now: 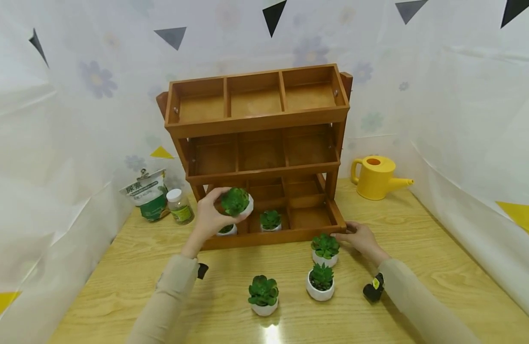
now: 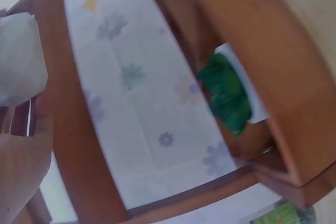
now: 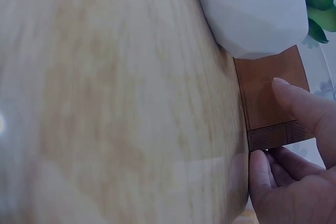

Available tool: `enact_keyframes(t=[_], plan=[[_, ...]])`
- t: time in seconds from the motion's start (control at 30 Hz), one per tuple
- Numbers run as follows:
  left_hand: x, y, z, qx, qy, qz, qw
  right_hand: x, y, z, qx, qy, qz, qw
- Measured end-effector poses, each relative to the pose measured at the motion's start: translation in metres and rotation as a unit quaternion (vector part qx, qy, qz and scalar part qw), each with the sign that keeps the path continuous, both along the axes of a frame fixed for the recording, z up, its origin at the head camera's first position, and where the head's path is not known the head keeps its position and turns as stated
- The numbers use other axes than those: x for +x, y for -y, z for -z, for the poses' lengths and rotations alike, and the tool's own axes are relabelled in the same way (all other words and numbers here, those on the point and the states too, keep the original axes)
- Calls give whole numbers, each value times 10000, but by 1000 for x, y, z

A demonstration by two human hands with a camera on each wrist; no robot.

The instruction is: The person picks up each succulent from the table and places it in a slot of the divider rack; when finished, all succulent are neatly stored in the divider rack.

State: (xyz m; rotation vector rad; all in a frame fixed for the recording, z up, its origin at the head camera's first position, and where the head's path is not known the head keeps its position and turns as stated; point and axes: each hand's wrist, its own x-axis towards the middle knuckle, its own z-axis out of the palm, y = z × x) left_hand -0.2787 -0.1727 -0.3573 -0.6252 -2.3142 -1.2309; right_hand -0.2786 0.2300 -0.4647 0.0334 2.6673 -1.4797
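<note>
One succulent pinched by left fingers | right fingers grip shelf corner edge | watering can well apart

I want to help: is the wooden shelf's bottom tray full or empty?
Partly full: the bottom tray holds two potted succulents along its front, but the front right compartment is bare.

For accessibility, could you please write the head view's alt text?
A person's left fingers hold a potted succulent at a tiered wooden shelf; right fingers grip its lower corner. Two more succulents sit inside, three others on the table.
</note>
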Motion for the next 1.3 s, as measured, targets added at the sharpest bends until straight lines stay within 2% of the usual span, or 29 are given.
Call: enact_keyframes(t=[0.13, 0.27, 0.5, 0.67, 0.83, 0.93, 1.1, 1.3], plan=[[-1, 3, -15, 475, -60, -286, 9984, 0, 1, 0, -43, -5, 31, 10000], [-4, 2, -27, 968, -362, -647, 9925, 1, 1, 0, -82, -29, 28, 10000], [-13, -1, -36, 1495, -913, -1145, 9778, 0, 1, 1, -48, -89, 18, 9999], [-25, 1, -42, 1511, -1285, -1556, 9677, 1, 2, 0, -79, -146, 9, 9999], [-35, 2, -47, 1595, -1408, -1772, 9609, 4, 2, -2, -101, -89, 17, 9999], [-41, 2, -47, 1538, -1349, -1910, 9600, 4, 1, -2, -113, -63, 20, 9999], [-51, 3, -43, 1207, -1192, -2131, 9622, 4, 1, -3, -119, -140, 109, 9998], [-56, 6, -39, 1186, -995, -2219, 9627, 1, 0, 0, -168, -110, 105, 9997]])
